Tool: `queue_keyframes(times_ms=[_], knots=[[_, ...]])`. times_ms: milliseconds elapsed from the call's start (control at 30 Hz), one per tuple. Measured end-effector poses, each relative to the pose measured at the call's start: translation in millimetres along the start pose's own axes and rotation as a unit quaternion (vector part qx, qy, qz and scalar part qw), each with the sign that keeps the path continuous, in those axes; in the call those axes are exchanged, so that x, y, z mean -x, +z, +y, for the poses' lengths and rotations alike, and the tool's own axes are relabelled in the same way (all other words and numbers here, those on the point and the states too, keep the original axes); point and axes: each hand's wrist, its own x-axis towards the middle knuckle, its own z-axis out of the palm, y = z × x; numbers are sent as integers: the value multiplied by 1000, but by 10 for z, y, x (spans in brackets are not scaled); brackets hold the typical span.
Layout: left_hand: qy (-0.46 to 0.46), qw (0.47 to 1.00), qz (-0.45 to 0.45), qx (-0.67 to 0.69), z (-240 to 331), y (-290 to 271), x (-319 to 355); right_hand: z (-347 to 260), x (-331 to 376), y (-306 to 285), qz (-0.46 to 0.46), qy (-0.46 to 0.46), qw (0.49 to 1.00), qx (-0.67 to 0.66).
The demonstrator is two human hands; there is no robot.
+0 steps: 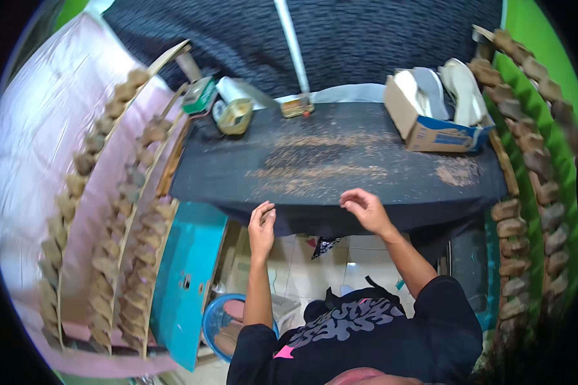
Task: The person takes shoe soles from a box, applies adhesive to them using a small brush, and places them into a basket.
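My left hand (262, 224) is raised at the near edge of a table (212, 168) covered in dark cloth. Its fingers are loosely bent, and I see nothing held in them. To its right, my right hand (366, 209) hovers by the same edge, empty, with the thumb apart from half-bent fingers. Light brown shavings or crumbs (340, 172) are strewn over the cloth, with a denser patch (457, 171) on the right. Neither hand seems to touch anything.
Shoe soles (462, 93) stand in a cardboard box (438, 136) at the back right. A yellowish container (235, 118), a green box (199, 96) and a small box (297, 106) sit at the back. Racks of brown foot-shaped forms (106, 256) flank me. A blue basin (213, 321) stands below left.
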Motion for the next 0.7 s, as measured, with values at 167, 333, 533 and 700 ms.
queue_keyframes(times_ms=[167,333,533,700], knots=[[39,988,-141,42,190,1025,-603,-234,72,-886,150,-21,988,-2],[72,971,-216,78,350,1800,-1062,-349,45,-1269,224,-15,974,22],[110,940,-312,82,483,2467,-1650,-351,-207,-1561,281,-21,958,47],[110,919,-354,136,631,2898,-2004,-446,-472,-1818,315,-20,945,87]])
